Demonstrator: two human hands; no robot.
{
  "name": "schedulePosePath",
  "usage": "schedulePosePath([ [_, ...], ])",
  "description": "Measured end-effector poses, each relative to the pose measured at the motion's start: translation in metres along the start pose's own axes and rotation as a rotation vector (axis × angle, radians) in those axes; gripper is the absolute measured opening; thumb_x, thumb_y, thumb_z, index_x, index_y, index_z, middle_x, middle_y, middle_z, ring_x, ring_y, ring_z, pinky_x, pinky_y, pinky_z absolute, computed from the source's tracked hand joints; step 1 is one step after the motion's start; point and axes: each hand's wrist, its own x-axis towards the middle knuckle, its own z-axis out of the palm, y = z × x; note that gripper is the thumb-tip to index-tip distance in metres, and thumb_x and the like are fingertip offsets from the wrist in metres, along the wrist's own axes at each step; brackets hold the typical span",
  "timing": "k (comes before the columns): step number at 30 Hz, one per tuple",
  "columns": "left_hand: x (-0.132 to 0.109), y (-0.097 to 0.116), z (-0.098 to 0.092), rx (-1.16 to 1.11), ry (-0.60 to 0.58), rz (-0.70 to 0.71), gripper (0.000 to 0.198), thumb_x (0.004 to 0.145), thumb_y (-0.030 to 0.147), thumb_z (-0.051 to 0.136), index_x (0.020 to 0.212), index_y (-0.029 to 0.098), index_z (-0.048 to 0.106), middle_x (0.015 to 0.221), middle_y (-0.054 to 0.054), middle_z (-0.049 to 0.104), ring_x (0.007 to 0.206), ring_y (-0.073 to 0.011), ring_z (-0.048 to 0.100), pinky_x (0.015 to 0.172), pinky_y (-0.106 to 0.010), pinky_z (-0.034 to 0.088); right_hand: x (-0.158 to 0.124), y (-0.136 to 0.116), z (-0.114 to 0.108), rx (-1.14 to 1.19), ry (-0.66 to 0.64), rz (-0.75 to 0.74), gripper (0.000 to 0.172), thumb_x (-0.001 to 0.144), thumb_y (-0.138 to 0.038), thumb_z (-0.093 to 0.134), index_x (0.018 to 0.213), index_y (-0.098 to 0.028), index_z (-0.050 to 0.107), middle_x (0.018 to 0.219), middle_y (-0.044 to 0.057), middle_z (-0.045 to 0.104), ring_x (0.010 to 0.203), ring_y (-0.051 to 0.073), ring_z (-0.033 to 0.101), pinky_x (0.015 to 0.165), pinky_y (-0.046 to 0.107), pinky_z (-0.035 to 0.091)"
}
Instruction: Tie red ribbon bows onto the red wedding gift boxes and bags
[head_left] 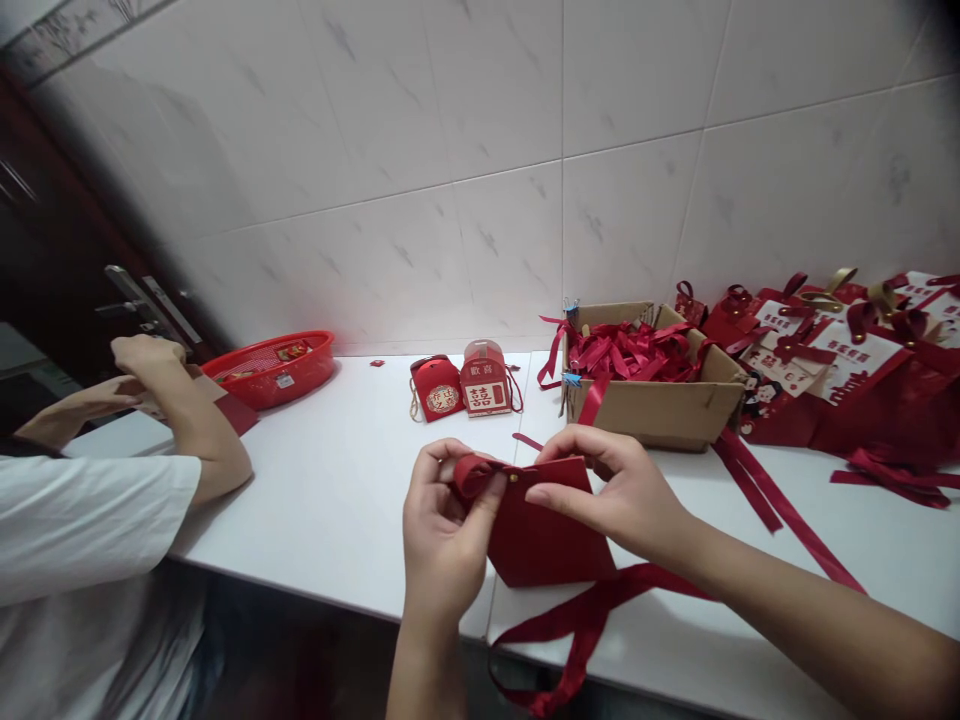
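Observation:
A dark red gift bag [551,540] is held up over the front of the white table, with a small gold stud near its top edge. My left hand [450,530] is closed on a looped red ribbon [471,476] at the bag's top left corner, its thumb beside the stud. On the top right edge, my right hand [611,490] pinches the bag between thumb and fingers. A long red ribbon tail [577,625] trails below the bag and hangs over the table's front edge. The fingertips behind the bag are hidden.
A cardboard box [645,412] full of red ribbons stands behind my right hand. Finished-looking red gift bags [847,370] crowd the right side. Two small red boxes [463,388] stand near the wall. At left, a co-worker [97,510] handles a red item beside a red basket [289,385].

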Motion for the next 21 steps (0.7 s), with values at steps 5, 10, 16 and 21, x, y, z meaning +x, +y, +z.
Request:
schedulePosePath([
  [5,0.01,-0.007,-0.005,-0.404,0.025,-0.137,0.038,0.066,0.02,0.077,0.096,0.019,0.053,0.075,0.004,0.057,0.069,-0.0069,0.06,0.067,-0.015,0.048,-0.004,-0.013,-0.012,0.293,-0.164,0.04,0.022,0.083,-0.028,0.064,0.104,-0.021,0.064,0.099,0.004,0.068,0.087,0.014,0.065,0.072,0.023,0.054],
  [10,0.013,-0.012,-0.005,-0.591,-0.055,-0.264,0.042,0.062,0.017,0.078,0.097,0.017,0.056,0.074,0.003,0.054,0.07,-0.0087,0.057,0.068,-0.019,0.048,-0.007,-0.022,-0.016,0.244,-0.197,-0.069,0.019,0.091,-0.019,0.051,0.101,-0.021,0.067,0.093,0.002,0.07,0.084,0.012,0.066,0.073,0.02,0.054],
  [16,0.012,-0.015,-0.002,-0.621,-0.145,-0.254,0.043,0.06,0.023,0.079,0.096,0.018,0.055,0.071,0.003,0.049,0.066,-0.0101,0.054,0.065,-0.023,0.047,-0.011,-0.032,-0.014,0.126,-0.174,-0.263,0.019,0.085,-0.016,0.059,0.102,-0.02,0.067,0.097,0.006,0.07,0.087,0.016,0.065,0.073,0.027,0.055],
  [21,0.008,-0.013,0.0,-0.37,-0.151,-0.141,0.035,0.071,0.024,0.074,0.097,0.021,0.051,0.075,0.003,0.053,0.071,-0.0099,0.056,0.066,-0.019,0.046,-0.017,-0.035,-0.012,-0.114,-0.039,-0.245,0.022,0.071,-0.031,0.076,0.087,-0.02,0.064,0.075,0.002,0.067,0.064,0.014,0.06,0.059,0.025,0.053],
])
